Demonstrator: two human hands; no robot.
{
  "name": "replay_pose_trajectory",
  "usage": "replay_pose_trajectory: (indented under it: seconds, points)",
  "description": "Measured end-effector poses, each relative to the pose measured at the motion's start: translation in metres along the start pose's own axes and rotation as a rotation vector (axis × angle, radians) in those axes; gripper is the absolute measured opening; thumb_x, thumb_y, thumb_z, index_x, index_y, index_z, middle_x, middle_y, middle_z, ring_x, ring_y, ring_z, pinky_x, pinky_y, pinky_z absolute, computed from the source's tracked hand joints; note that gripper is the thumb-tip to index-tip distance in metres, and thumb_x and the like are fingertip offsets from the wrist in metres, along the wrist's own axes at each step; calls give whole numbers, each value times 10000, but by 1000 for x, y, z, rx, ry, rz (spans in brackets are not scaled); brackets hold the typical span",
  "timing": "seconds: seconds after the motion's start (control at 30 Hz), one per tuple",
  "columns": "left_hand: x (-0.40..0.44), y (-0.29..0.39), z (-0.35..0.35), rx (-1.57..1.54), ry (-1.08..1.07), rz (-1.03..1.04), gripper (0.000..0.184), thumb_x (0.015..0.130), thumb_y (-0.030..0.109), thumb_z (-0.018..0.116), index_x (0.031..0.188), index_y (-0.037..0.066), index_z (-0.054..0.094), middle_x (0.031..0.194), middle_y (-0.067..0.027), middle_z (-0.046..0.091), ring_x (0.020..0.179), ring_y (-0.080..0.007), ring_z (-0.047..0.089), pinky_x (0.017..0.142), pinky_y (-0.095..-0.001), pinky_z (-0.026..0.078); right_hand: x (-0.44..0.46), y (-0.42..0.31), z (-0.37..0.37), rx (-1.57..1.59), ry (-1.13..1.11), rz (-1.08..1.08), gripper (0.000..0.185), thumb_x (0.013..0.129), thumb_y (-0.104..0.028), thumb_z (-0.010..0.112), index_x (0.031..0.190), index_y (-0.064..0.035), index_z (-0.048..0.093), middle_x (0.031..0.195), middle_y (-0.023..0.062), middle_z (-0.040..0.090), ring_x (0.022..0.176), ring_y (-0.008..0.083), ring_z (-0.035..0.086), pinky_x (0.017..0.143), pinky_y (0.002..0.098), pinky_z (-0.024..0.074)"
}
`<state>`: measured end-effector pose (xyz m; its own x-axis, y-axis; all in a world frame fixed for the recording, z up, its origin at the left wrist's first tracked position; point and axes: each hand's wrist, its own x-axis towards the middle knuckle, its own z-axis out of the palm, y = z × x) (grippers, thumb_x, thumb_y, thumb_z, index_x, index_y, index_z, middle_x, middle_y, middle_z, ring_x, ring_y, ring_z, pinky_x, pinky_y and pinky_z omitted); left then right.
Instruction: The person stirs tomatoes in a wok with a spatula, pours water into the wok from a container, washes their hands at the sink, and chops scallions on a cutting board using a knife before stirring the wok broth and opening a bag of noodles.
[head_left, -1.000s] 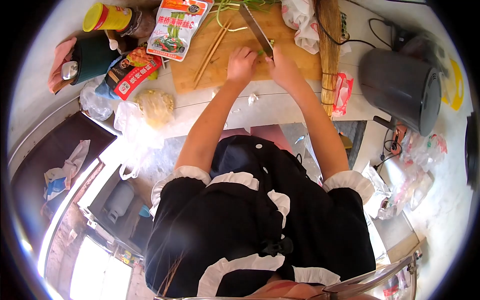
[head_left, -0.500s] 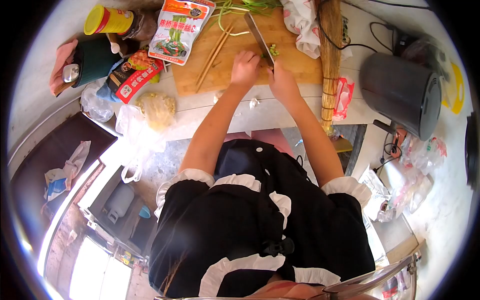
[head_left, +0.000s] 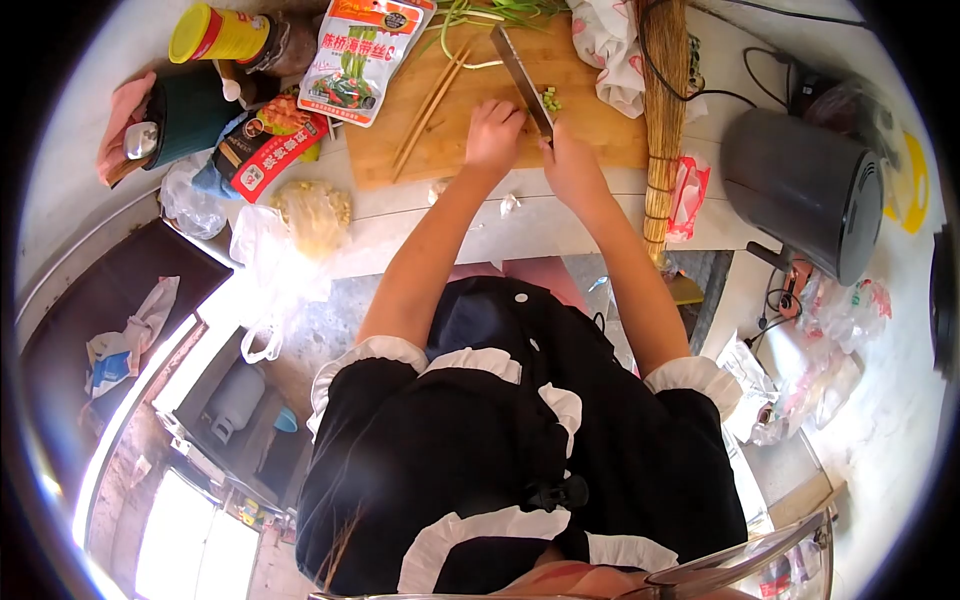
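Observation:
My right hand (head_left: 574, 165) is wrapped round the handle of a kitchen knife (head_left: 520, 78), whose blade slants up and to the left over the wooden cutting board (head_left: 390, 90). Fingers curled, my left hand (head_left: 494, 136) rests on the board just left of the blade; whatever is under those fingers is hidden. Right beside the blade lies a small heap of chopped green pieces (head_left: 551, 99). Long green scallions (head_left: 470, 18) lie at the board's far edge. A pair of chopsticks (head_left: 430, 110) rests on the board's left part.
A seaweed packet (head_left: 362, 60) overlaps the board's left corner. A red and black food packet (head_left: 268, 145) and a yellow-lidded jar (head_left: 215, 36) stand farther left. Garlic (head_left: 509, 205) sits at the near edge. A straw broom (head_left: 661, 130), a cloth (head_left: 606, 60) and a dark kettle (head_left: 800, 185) are on the right.
My right hand and the knife have shifted slightly right, leaving a wider gap from my left hand. The left hand stays almost in place, fingers still curled.

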<state>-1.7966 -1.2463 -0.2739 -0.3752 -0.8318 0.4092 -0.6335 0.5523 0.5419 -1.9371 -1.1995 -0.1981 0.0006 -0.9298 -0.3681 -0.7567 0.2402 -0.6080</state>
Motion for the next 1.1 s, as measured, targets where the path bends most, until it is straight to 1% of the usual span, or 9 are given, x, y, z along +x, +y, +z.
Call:
replay_pose_trajectory:
  seconds: [0.1,0.2,0.3,0.5,0.6,0.8,0.9,1.0,1.1]
  points:
    - [-1,-3,3,-38,16,3,179,622,-7,662,790,54,651,840,-60,601,819,-273,562,707,-405,450,1,2,9,-11,68,-6,233,919,-174,521,1018,5,410,758,274,610,722,476,588,637,552,448]
    - [-2,-4,4,-65,49,-2,172,622,-5,661,782,57,645,848,-60,606,813,-268,563,703,-401,450,12,-1,12,25,145,-102,236,922,-184,518,1021,2,411,756,277,608,723,479,587,641,553,449]
    - [-5,-2,2,-35,-1,-41,167,643,34,652,805,74,651,842,-45,602,873,-247,567,755,-384,436,20,-4,8,47,95,-77,248,923,-194,515,1028,6,412,785,276,611,745,473,590,653,550,452]
    - [-8,-1,-3,35,17,44,177,663,43,637,837,73,651,877,-37,595,912,-243,559,832,-395,410,3,1,5,71,58,-60,249,907,-166,534,1043,12,425,811,277,616,766,470,596,659,538,459]
    - [-7,-2,-5,26,-1,42,182,656,42,633,835,73,652,859,-39,597,909,-240,560,833,-388,409,-3,-5,5,86,76,-39,241,904,-154,538,1040,11,426,806,274,617,761,469,595,655,537,460]
    - [-9,-11,-2,-30,-28,52,185,639,26,642,820,66,645,798,-58,586,808,-251,589,761,-372,445,13,-4,18,50,164,-75,248,910,-173,530,1035,7,413,779,271,615,754,469,592,648,545,452]
    - [-7,-12,-3,-56,30,66,154,643,13,644,791,55,631,826,-73,575,766,-266,591,728,-372,459,24,-4,12,65,111,-94,254,913,-187,527,1028,5,408,776,273,611,747,472,589,647,551,447]
    - [-9,-6,-4,-129,63,-89,130,655,1,635,776,48,623,868,-81,563,778,-276,586,734,-372,463,15,-9,-1,42,55,-56,245,909,-178,533,1020,6,416,800,278,608,762,473,586,660,550,446]
    - [-7,-7,-13,-15,-59,-5,128,661,6,634,783,46,625,904,-87,554,807,-274,574,737,-381,454,8,-8,-1,43,35,-41,233,904,-164,541,1013,8,427,831,283,605,787,473,585,677,548,445]
